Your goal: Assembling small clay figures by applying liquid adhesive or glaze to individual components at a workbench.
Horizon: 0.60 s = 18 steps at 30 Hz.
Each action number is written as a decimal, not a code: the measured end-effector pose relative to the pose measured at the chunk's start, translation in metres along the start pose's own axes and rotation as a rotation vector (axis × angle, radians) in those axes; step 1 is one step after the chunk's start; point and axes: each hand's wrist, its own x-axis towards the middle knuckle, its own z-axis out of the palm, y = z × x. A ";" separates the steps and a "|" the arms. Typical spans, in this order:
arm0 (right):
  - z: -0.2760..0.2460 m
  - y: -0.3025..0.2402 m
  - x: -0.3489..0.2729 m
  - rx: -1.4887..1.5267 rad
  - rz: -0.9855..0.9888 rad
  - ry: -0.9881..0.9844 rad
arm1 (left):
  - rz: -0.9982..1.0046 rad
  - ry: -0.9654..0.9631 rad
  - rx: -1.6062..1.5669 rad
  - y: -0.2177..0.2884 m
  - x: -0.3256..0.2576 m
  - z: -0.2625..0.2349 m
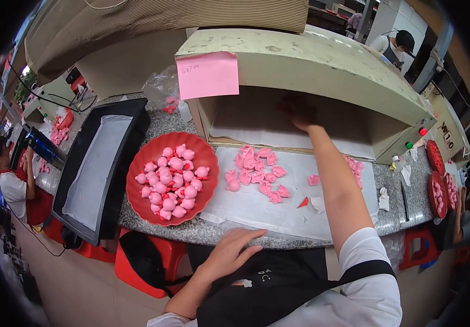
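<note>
My left hand (pixel 231 253) rests at the near edge of the stone-topped table, its fingers stretched out and holding nothing. Reaching forward, my right arm goes into a pale box-shaped cabinet (pixel 300 57) with an open front. Inside, my right hand (pixel 303 115) lies in deep shadow beside something dark reddish, and its fingers do not show clearly. White paper (pixel 229 210) covers the table before the cabinet. On it lie several crumpled-looking soft pink pieces (pixel 258 170), with more pink pieces (pixel 353 170) beyond my right forearm. Left of the paper, a red scalloped bowl (pixel 134 188) holds several round pink figures (pixel 174 180).
A black tray (pixel 101 204) lined with white paper stands at the left, near a dark blue cylinder (pixel 44 147). Red bowls (pixel 435 158), paper scraps (pixel 383 199) and a thin black stick (pixel 405 201) lie at right. Red stools (pixel 128 264) stand below. Other people sit at both sides.
</note>
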 end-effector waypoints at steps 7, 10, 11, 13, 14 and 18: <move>0.010 -0.012 -0.013 -0.153 0.016 0.274 | 0.028 0.033 -0.019 0.001 0.011 0.003; 0.003 -0.001 0.005 0.019 0.113 0.172 | 0.076 0.053 0.006 0.000 0.021 0.003; -0.001 -0.001 0.009 0.015 0.187 0.120 | 0.079 0.055 0.014 0.000 0.022 0.004; -0.002 0.006 0.021 0.074 0.106 0.204 | 0.098 0.055 0.036 -0.001 0.030 0.004; -0.001 0.010 0.026 0.127 0.025 0.276 | 0.078 0.055 -0.005 0.000 0.033 0.006; -0.029 -0.020 0.015 0.362 0.108 -0.224 | 0.042 0.101 -0.018 -0.003 0.036 0.006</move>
